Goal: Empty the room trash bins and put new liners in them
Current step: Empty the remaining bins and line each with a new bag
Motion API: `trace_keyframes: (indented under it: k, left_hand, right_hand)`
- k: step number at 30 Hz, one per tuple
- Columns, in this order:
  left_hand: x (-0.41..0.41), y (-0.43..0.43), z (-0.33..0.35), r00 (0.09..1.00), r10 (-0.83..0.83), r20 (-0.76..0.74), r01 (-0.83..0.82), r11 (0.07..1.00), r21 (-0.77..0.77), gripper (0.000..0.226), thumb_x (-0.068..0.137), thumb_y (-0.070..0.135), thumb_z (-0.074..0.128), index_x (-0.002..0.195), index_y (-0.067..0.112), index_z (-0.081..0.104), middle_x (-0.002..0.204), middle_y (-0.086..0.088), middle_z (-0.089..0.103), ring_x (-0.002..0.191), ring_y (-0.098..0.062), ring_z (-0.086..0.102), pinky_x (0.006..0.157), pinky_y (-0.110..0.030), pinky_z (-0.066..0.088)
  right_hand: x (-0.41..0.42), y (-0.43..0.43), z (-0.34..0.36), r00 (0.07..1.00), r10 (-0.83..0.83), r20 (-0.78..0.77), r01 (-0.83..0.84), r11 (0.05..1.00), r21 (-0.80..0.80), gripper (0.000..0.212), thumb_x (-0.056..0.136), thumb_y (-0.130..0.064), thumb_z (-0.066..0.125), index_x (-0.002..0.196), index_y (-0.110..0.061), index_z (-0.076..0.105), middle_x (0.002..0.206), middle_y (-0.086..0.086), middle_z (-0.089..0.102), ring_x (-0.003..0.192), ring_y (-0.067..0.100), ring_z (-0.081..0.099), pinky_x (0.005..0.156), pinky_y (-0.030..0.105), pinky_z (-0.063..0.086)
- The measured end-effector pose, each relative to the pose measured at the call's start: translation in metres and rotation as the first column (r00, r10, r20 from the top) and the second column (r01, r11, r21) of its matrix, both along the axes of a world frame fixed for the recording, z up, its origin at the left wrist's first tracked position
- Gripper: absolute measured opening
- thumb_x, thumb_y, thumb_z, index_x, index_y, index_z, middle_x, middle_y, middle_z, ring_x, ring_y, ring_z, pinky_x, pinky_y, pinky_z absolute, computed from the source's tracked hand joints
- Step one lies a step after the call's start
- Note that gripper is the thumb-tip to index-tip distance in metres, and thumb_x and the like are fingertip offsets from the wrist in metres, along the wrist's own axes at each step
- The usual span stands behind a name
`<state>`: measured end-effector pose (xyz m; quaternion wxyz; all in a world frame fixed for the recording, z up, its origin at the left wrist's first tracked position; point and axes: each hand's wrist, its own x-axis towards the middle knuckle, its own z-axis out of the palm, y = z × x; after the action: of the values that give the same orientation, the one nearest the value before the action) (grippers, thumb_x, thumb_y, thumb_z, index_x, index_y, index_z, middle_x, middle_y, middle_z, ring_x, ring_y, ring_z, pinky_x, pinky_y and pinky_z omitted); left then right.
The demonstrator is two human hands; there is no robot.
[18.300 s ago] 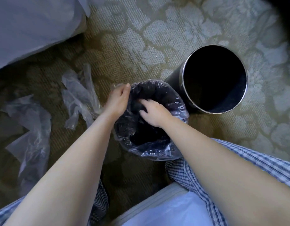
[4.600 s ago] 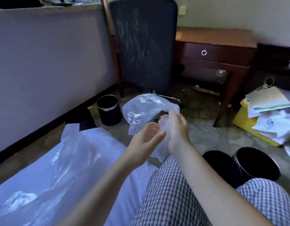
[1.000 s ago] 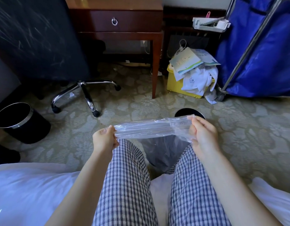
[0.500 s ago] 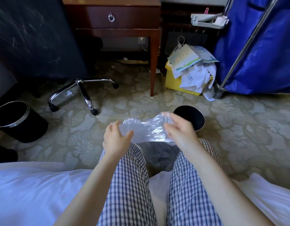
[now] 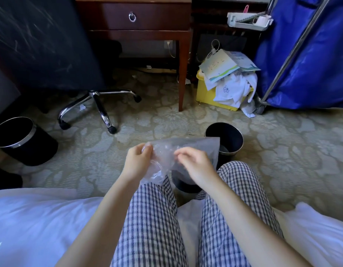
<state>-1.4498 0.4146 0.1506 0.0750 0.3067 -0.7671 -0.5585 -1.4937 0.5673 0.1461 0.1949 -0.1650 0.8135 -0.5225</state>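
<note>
Three black bins stand on the patterned carpet [image 5: 282, 151]: left bin [image 5: 22, 143] w/ chrome rim well off to the side, far bin [image 5: 227, 137] just past the right knee, near bin [image 5: 183, 185] btwn the knees, mostly hidden. Person sits on the edge of a white bed [image 5: 41, 218] in checked trousers [image 5: 153, 218]. Both hands are up over the near bin, close together. Left hand [image 5: 137, 163] pinches the crumpled clear liner [image 5: 197, 147] at its left edge, thumb & fingers closed on the film. Right hand [image 5: 195, 166] has fingers curled into the plastic nr the middle, gripping it. Liner's right part spreads flat in front of the far bin. Beyond: dark wood desk [image 5: 143, 16] w/ ring-pull drawer, chair base [image 5: 97, 101], yellow tub [image 5: 205, 93] piled w/ papers & white cloth, blue cart bag [image 5: 311, 54].
</note>
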Motion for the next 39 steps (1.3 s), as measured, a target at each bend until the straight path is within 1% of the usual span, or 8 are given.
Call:
trace_keyframes:
  k: [3, 7, 13, 21, 26, 30, 34, 39]
  left_hand:
    - [0.004, -0.012, -0.003, 0.999, 0.054, -0.007, -0.054, 0.998, 0.033, 0.031, 0.099, 0.025, 0.042, 0.075, 0.007, 0.051, 0.056, -0.002, 0.038, 0.049, -0.014, 0.029, 0.045, -0.025, 0.023]
    - [0.015, -0.023, -0.006, 0.999, 0.036, 0.002, -0.036, 0.999, 0.024, 0.030, 0.097, 0.022, 0.043, 0.082, 0.001, 0.059, 0.059, -0.004, 0.037, 0.040, -0.008, 0.027, 0.038, -0.020, 0.021]
    - [0.037, -0.030, -0.013, 1.000, 0.000, -0.026, 0.001, 1.000, 0.027, 0.034, 0.098, 0.019, 0.045, 0.073, -0.003, 0.053, 0.056, -0.004, 0.041, 0.046, -0.010, 0.035, 0.049, -0.023, 0.029]
    - [0.032, -0.041, -0.014, 0.973, -0.119, 0.200, 0.138, 0.987, -0.087, 0.026, 0.096, 0.012, 0.045, 0.073, 0.007, 0.056, 0.068, -0.008, 0.050, 0.055, -0.013, 0.043, 0.054, -0.020, 0.033]
    - [0.002, -0.016, 0.015, 0.997, -0.076, -0.016, 0.075, 0.996, -0.047, 0.034, 0.093, 0.022, 0.054, 0.124, 0.009, 0.051, 0.121, -0.002, 0.053, 0.102, -0.012, 0.047, 0.075, -0.023, 0.039]
    - [-0.023, 0.010, 0.036, 0.975, -0.129, -0.179, 0.159, 0.973, 0.164, 0.049, 0.090, 0.039, 0.057, 0.131, 0.014, 0.045, 0.118, 0.003, 0.053, 0.105, -0.008, 0.050, 0.069, -0.009, 0.036]
    - [-0.046, 0.022, 0.038, 0.939, -0.255, -0.231, 0.258, 0.966, -0.016, 0.024, 0.084, 0.027, 0.068, 0.092, 0.006, 0.061, 0.078, 0.001, 0.057, 0.063, -0.004, 0.052, 0.059, -0.018, 0.040]
    - [-0.048, 0.026, 0.030, 0.941, -0.163, -0.297, 0.164, 0.986, -0.020, 0.036, 0.095, 0.017, 0.054, 0.061, 0.003, 0.055, 0.053, -0.003, 0.044, 0.055, -0.017, 0.041, 0.056, -0.029, 0.035]
  right_hand:
    - [-0.020, 0.011, -0.009, 0.889, -0.343, 0.303, 0.349, 0.937, 0.037, 0.030, 0.094, -0.028, 0.056, 0.123, -0.021, 0.052, 0.117, 0.001, 0.057, 0.108, 0.021, 0.057, 0.091, 0.033, 0.047]
    - [-0.024, -0.006, -0.013, 0.611, -0.294, 0.735, 0.375, 0.925, 0.059, 0.056, 0.082, -0.058, 0.061, 0.115, -0.014, 0.053, 0.113, 0.007, 0.058, 0.095, 0.028, 0.064, 0.080, 0.041, 0.056]
    - [-0.003, -0.048, -0.028, 0.718, -0.253, 0.649, 0.349, 0.937, -0.020, 0.025, 0.092, -0.007, 0.054, 0.068, -0.010, 0.056, 0.068, 0.008, 0.056, 0.058, 0.020, 0.054, 0.056, 0.029, 0.049]
    - [-0.029, -0.027, 0.012, 0.726, -0.272, 0.631, 0.670, 0.483, -0.563, 0.024, 0.099, -0.003, 0.039, 0.079, -0.009, 0.051, 0.105, 0.002, 0.064, 0.104, 0.020, 0.063, 0.092, 0.028, 0.050]
    - [-0.029, -0.017, 0.022, 0.883, -0.227, 0.412, 0.448, 0.671, -0.591, 0.036, 0.087, 0.013, 0.044, 0.061, -0.011, 0.038, 0.079, 0.008, 0.069, 0.086, 0.021, 0.066, 0.096, 0.037, 0.045]
    - [-0.023, -0.014, 0.023, 0.965, -0.188, 0.183, 0.253, 0.846, -0.469, 0.033, 0.086, 0.019, 0.041, 0.078, -0.013, 0.046, 0.060, 0.000, 0.058, 0.055, 0.006, 0.056, 0.059, 0.017, 0.046]
    - [-0.019, -0.010, 0.029, 0.998, -0.033, 0.057, 0.052, 0.928, -0.368, 0.043, 0.084, 0.021, 0.035, 0.084, -0.015, 0.058, 0.061, -0.003, 0.058, 0.057, 0.010, 0.049, 0.054, 0.017, 0.040]
    - [-0.032, 0.014, 0.021, 0.941, -0.330, 0.069, 0.337, 0.909, -0.244, 0.034, 0.082, 0.016, 0.036, 0.062, -0.010, 0.046, 0.057, 0.003, 0.042, 0.054, 0.013, 0.038, 0.050, 0.019, 0.031]
